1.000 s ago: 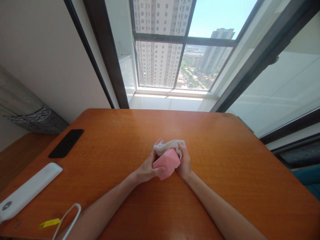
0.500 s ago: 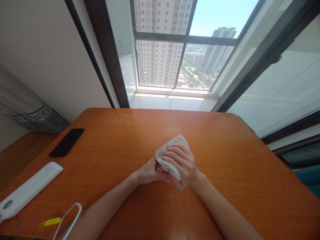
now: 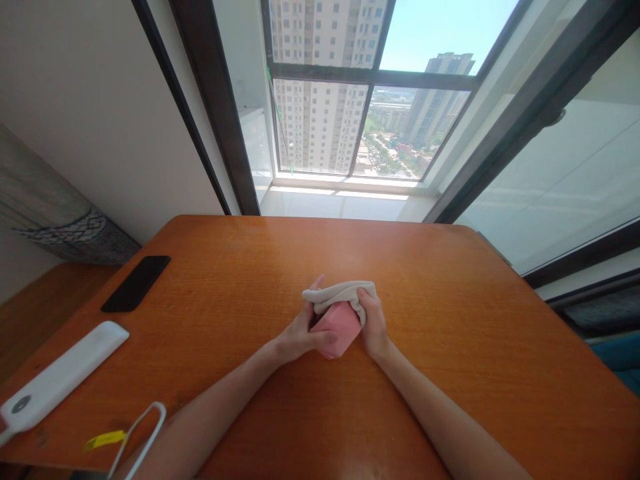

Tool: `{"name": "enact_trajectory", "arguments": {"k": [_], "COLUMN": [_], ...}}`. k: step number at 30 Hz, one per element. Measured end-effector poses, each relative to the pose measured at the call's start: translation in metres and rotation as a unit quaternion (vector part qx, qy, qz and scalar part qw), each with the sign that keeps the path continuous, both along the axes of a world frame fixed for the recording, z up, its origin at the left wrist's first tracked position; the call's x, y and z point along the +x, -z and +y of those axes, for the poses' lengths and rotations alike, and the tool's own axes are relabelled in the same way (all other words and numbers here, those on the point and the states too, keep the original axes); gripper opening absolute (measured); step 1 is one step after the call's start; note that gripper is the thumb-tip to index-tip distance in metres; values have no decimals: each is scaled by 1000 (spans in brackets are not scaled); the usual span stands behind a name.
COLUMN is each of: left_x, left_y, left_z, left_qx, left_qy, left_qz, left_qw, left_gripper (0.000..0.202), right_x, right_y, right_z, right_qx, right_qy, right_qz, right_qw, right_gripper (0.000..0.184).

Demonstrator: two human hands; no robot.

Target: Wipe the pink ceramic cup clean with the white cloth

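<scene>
A pink, angular block-like object (image 3: 341, 328) is gripped by my left hand (image 3: 305, 333), the thumb lying across its near face and the other fingers behind it. Its exact kind cannot be made out. Over its far and right sides lies a folded white cloth (image 3: 343, 291). My right hand (image 3: 374, 321) is closed on the cloth's right end, thumb on top, pressing it against the pink object. Both hands are above the middle of the brown wooden table (image 3: 240, 287).
On the table's left lie a black phone (image 3: 136, 283) and a long white flat device (image 3: 65, 377) with a round button. A white cord (image 3: 150, 433) with a yellow tag (image 3: 106, 439) runs beside my left forearm. Beyond the far edge stands a window (image 3: 370, 77).
The cloth has shifted off the near side of the pink object, which now shows plainly. My right hand has turned and moved from covering it to holding the cloth at its right side.
</scene>
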State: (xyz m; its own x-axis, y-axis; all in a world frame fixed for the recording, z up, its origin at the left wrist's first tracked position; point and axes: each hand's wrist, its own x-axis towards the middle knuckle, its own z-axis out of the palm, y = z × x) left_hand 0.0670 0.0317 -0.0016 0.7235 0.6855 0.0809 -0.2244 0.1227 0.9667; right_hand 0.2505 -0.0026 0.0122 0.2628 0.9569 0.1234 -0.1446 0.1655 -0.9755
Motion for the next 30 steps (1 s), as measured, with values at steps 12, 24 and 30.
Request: {"name": "enact_trajectory", "arguments": {"k": [12, 24, 30], "left_x": [-5, 6, 8], "left_y": [9, 22, 13], "left_z": [5, -15, -8], "left_qx": [8, 23, 39], "left_qy": [-16, -124, -75], "left_qz": [-1, 26, 13], "left_qw": [1000, 992, 996], "left_gripper": [138, 69, 76], "right_x": [-5, -14, -11], "right_y": [11, -28, -23], "right_z": [2, -23, -18], "right_qx": [6, 403, 357], "right_qy": [-12, -38, -27], "right_qz": [1, -500, -406], "right_qw": [1000, 766, 841], "right_gripper": [49, 58, 43]}}
